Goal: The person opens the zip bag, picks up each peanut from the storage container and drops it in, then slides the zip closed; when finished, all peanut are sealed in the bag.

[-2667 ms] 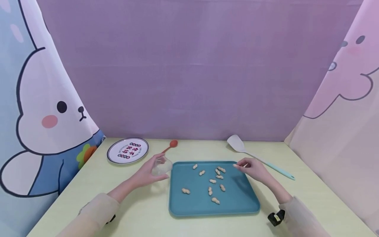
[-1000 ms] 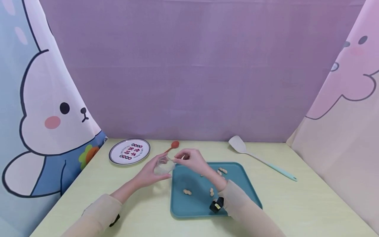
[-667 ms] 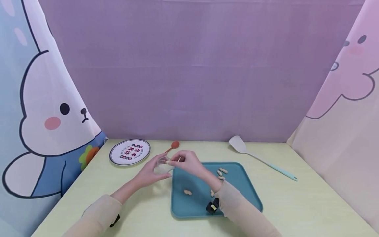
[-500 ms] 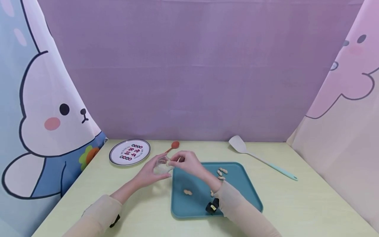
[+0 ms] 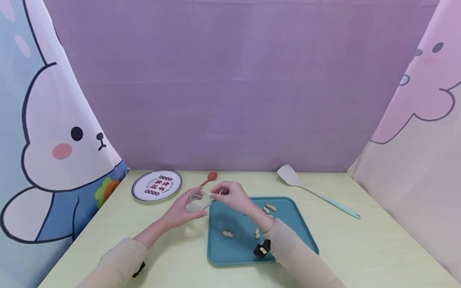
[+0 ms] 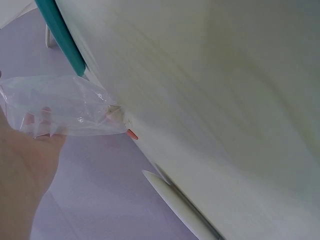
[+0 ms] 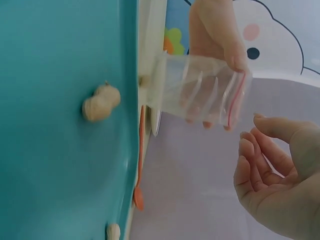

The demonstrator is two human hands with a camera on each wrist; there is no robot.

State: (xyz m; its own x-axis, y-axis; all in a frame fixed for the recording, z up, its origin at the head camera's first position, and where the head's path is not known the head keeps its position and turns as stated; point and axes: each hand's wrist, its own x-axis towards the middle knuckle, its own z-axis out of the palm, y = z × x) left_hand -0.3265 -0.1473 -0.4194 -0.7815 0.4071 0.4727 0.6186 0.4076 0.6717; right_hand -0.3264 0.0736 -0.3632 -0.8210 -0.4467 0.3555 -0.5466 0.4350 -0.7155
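My left hand (image 5: 179,211) grips a clear plastic zip bag (image 5: 197,205) around its sides, mouth up, just left of the tray. In the right wrist view the bag (image 7: 197,90) shows a red line along its open top. Something pale, like a peanut (image 6: 114,112), lies at the bottom of the bag in the left wrist view. My right hand (image 5: 232,197) is beside the bag's mouth. In the right wrist view its thumb and fingers (image 7: 272,128) are apart, with nothing between them. Several peanuts (image 5: 227,233) lie on the teal tray (image 5: 237,256); my right arm covers others.
Behind my left hand a white plate (image 5: 157,186) with red lettering stands on the pale table (image 5: 173,256). An orange-red spoon (image 5: 212,176) lies beyond the bag. To the tray's right rests a spatula (image 5: 317,193) with a mint handle. A purple curtain hangs behind.
My right hand came from the tray's right side to the bag with a peanut, dipped into its mouth, let the peanut go and drew back slightly. The left hand stayed put with the bag.
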